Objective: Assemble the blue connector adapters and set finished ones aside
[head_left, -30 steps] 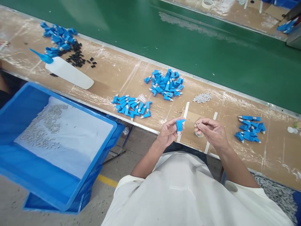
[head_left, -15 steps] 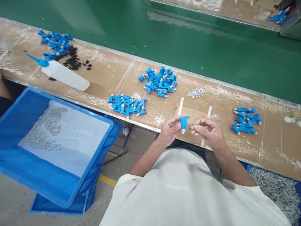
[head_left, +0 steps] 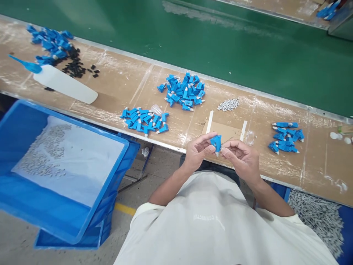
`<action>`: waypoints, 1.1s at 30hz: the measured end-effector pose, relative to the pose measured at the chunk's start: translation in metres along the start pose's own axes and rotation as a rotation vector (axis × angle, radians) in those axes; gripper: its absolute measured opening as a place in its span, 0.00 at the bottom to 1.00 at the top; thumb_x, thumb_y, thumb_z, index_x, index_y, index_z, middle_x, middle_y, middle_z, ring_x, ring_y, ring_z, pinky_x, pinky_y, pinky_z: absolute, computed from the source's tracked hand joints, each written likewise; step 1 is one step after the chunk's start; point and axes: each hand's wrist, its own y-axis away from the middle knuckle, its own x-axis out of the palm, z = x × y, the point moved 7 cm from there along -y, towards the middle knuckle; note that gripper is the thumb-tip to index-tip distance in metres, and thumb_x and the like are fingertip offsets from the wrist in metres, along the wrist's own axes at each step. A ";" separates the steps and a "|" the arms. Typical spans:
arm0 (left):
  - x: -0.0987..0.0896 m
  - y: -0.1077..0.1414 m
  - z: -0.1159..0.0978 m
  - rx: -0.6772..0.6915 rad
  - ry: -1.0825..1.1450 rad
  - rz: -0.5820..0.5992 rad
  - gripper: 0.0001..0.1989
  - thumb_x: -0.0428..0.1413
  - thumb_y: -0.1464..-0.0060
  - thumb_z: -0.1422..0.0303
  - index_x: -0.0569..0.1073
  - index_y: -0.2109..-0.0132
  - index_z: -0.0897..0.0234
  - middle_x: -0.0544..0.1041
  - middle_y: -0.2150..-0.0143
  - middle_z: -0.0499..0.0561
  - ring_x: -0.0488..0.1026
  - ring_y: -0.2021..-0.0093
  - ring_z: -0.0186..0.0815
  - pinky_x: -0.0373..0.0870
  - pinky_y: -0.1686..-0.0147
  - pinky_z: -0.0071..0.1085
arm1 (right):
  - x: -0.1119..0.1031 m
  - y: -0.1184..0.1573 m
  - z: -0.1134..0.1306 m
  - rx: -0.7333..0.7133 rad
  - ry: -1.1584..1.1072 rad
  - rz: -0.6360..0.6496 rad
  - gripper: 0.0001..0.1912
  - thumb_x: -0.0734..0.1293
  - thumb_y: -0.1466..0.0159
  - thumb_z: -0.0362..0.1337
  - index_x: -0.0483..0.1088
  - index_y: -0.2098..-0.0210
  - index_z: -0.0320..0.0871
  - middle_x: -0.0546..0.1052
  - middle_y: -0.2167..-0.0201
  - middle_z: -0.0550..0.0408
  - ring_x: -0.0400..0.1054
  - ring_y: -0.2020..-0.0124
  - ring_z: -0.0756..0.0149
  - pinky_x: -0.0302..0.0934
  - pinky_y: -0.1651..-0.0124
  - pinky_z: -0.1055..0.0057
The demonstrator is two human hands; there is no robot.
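Observation:
A small blue plastic part with a white tip [head_left: 216, 142] is pinched between the thumb and fingers of my left hand [head_left: 198, 151]. Close against its right side, my right hand [head_left: 242, 156] has thumb and fingertips pressed together; what they hold is too small to name. Both hands are just over the near edge of the bench, in front of a piece of cardboard [head_left: 224, 129] flanked by white strips. Beyond it lies a little pile of grey-white pieces [head_left: 228, 105]. Similar blue parts [head_left: 287, 137] are grouped to the right.
Heaps of blue parts [head_left: 183, 90] lie left of my hands, one more [head_left: 143, 119] nearer the edge. A white bottle with blue nozzle [head_left: 66, 84] lies by black pieces [head_left: 74, 64]. Blue crates [head_left: 124, 147] stand at left. A green surface [head_left: 132, 33] runs behind.
My right hand has come left, up to the blue part. The blue part has turned and tilted in my left hand. The whole view has shifted slightly.

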 end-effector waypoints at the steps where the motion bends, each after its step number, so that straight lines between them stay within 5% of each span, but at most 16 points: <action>1: 0.000 0.000 0.000 0.006 -0.005 -0.005 0.26 0.72 0.52 0.56 0.82 0.48 0.62 0.83 0.62 0.53 0.77 0.68 0.32 0.73 0.69 0.26 | 0.000 0.000 0.000 -0.004 0.006 -0.005 0.17 0.75 0.39 0.53 0.77 0.67 0.46 0.77 0.70 0.55 0.73 0.72 0.67 0.72 0.69 0.69; 16: -0.008 0.009 -0.007 0.153 -0.187 -0.125 0.22 0.70 0.48 0.58 0.82 0.48 0.62 0.83 0.58 0.54 0.79 0.60 0.35 0.75 0.57 0.29 | -0.002 0.002 -0.003 -0.067 0.094 -0.065 0.12 0.76 0.39 0.47 0.79 0.69 0.46 0.76 0.70 0.54 0.71 0.70 0.66 0.73 0.68 0.68; 23: -0.006 0.007 -0.001 0.084 -0.194 -0.018 0.26 0.70 0.50 0.55 0.82 0.47 0.64 0.83 0.61 0.54 0.80 0.62 0.36 0.75 0.60 0.29 | -0.002 -0.011 -0.040 0.228 -0.287 0.049 0.19 0.85 0.55 0.46 0.77 0.74 0.43 0.76 0.77 0.58 0.69 0.78 0.71 0.67 0.78 0.75; 27: -0.004 0.009 0.002 0.042 -0.190 0.003 0.28 0.70 0.51 0.53 0.82 0.47 0.64 0.83 0.63 0.54 0.81 0.60 0.38 0.76 0.57 0.31 | 0.004 -0.009 -0.056 0.423 -0.439 0.092 0.24 0.87 0.61 0.43 0.79 0.70 0.43 0.78 0.76 0.58 0.69 0.79 0.73 0.66 0.79 0.79; 33: -0.004 0.012 0.002 0.016 -0.201 0.013 0.26 0.69 0.48 0.53 0.81 0.47 0.64 0.83 0.62 0.54 0.81 0.62 0.37 0.75 0.57 0.31 | 0.012 -0.004 -0.062 0.514 -0.501 0.121 0.23 0.87 0.63 0.43 0.82 0.70 0.44 0.80 0.77 0.57 0.71 0.79 0.73 0.68 0.77 0.79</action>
